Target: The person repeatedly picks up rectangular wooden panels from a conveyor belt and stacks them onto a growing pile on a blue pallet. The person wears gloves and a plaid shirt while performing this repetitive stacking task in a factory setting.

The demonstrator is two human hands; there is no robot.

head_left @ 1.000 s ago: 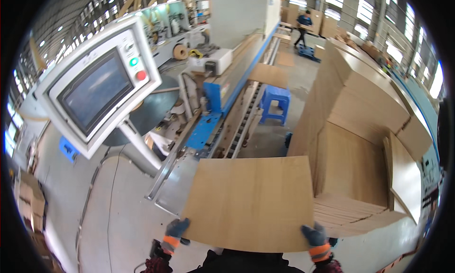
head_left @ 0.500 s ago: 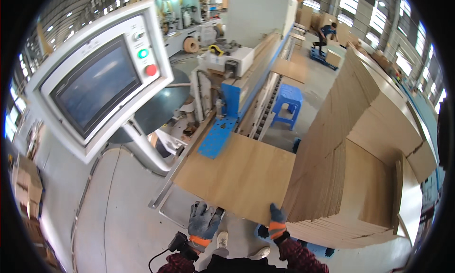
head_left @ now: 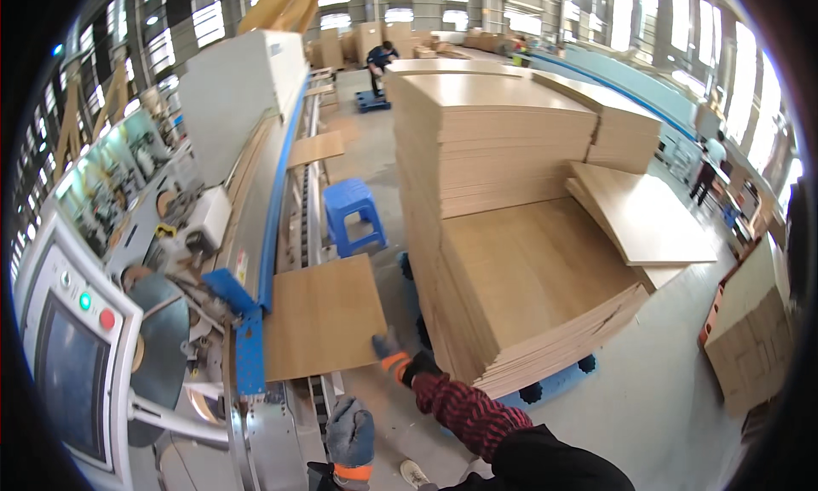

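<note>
panel (head_left: 324, 316) farther along, left edge perhaps hidden

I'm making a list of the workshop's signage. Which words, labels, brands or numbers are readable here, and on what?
No text is readable.
Control panel: any markings are too small.
Screen: dark, nothing legible.
Small label on the machine: too small and blurred.
Wooden board: no writing visible.

Brown rectangular board (head_left: 324, 319), flat on machine (head_left: 274, 431)

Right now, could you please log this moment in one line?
Right hand: at corner of panel; left hand: off panel; panel: beside blue plate
</note>
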